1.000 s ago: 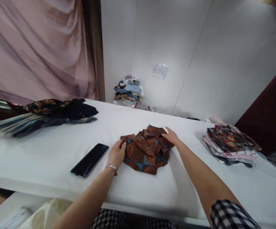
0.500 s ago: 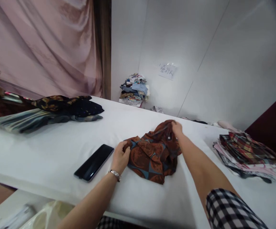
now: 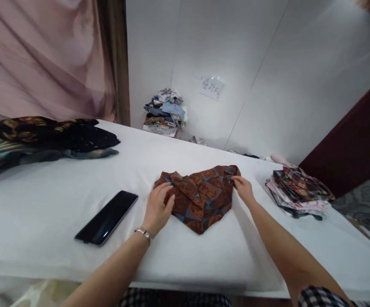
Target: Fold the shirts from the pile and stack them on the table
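White table (image 3: 44,221), brown shirt (image 3: 200,196) now flatter (both hands pressing)

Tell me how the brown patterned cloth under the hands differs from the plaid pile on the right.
The brown patterned cloth is a single piece lying flat mid-table; the plaid pile is several folded pieces stacked near the table's right end. The brown cloth shows rust medallions on blue, the pile's top piece red-and-dark checks over pale layers. The left hand and right hand touch the brown cloth; nothing touches the pile. Both rest on the white table.
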Demonstrator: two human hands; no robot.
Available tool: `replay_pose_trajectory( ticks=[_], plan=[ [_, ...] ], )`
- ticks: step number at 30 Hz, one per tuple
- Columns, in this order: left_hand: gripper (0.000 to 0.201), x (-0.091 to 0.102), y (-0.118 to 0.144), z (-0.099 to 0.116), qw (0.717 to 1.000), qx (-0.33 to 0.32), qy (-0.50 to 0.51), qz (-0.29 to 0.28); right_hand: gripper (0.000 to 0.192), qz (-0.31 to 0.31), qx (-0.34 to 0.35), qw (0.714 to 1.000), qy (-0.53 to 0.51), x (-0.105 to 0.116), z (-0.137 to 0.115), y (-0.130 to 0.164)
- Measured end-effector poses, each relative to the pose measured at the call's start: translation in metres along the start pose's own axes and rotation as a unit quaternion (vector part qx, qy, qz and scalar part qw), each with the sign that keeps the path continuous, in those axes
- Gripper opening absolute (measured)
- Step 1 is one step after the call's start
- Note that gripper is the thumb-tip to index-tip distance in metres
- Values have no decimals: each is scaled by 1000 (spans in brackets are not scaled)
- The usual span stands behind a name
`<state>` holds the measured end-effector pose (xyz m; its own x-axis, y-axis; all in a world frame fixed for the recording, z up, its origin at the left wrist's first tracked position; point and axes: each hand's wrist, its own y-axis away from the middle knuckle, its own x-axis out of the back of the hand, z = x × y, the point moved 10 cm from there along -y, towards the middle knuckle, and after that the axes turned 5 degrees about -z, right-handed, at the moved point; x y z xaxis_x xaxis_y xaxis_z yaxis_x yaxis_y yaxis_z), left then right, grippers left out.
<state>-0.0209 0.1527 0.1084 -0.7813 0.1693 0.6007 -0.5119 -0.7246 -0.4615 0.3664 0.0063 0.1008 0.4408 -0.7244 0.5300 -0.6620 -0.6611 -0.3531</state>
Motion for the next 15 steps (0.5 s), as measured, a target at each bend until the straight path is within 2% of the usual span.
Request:
replay_pose_trajectory(
  ticks=[3, 5, 8, 10, 12, 15],
  plan=[
    [33, -31, 5, 41, 988, -97, -50, -110, 28, -119, 44, 992, 24, -32, -11, 51],
    [37, -51, 7, 67, 970, -151, -83, -173, 34, -197, 101, 973, 64, -50, -27, 80],
    [44, -76, 5, 90, 940, -188, -142, -246, 45, -256, 178, 943, 114, -64, -47, 105],
    [43, -93, 0, 90, 920, -172, -192, -294, 44, -252, 199, 938, 130, -65, -52, 107],
    [30, -105, -6, 81, 905, -138, -232, -330, 33, -239, 209, 939, 135, -67, -51, 105],
    [18, -103, -21, 70, 900, -103, -251, -342, 18, -210, 204, 948, 127, -68, -45, 99]
  ],
)
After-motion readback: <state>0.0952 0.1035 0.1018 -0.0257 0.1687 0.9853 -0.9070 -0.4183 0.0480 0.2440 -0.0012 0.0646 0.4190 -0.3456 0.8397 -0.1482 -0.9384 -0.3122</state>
